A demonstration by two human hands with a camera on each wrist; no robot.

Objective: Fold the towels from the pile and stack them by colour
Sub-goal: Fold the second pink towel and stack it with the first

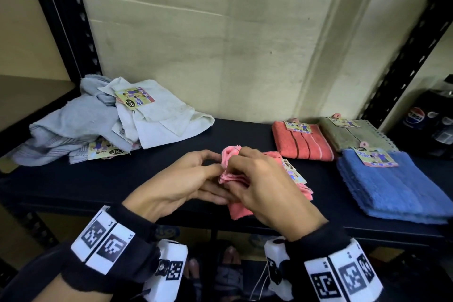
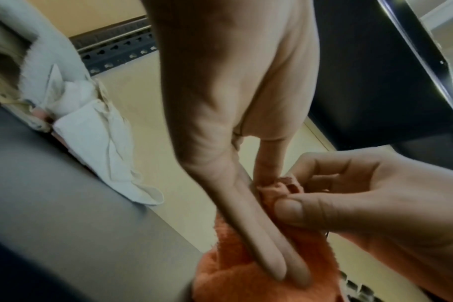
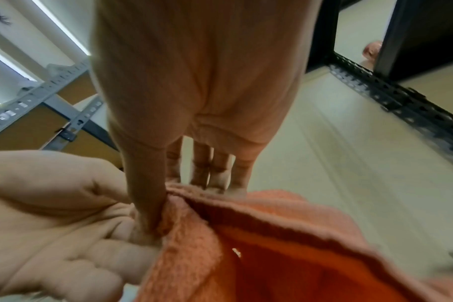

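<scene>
Both hands meet at the middle of the dark shelf, working one coral-pink towel. The left hand comes in from seven o'clock with long fingers laid nearly straight under the cloth, thumb and forefinger pinching a bunched corner. The right hand arches over from five o'clock, knuckles up, its thumb and fingertips nipping the same gathered edge — both hands narrow, both holding the towel.

The towel is partly folded and rumpled, its terry layers stacked, a printed paper label showing at its three o'clock side. Its long axis appears to run from the pinched corner at twelve o'clock back toward the shelf's front edge at six.

At ten o'clock lies the pile of pale towels — at two o'clock, folded orange-red, olive and blue towels.
</scene>
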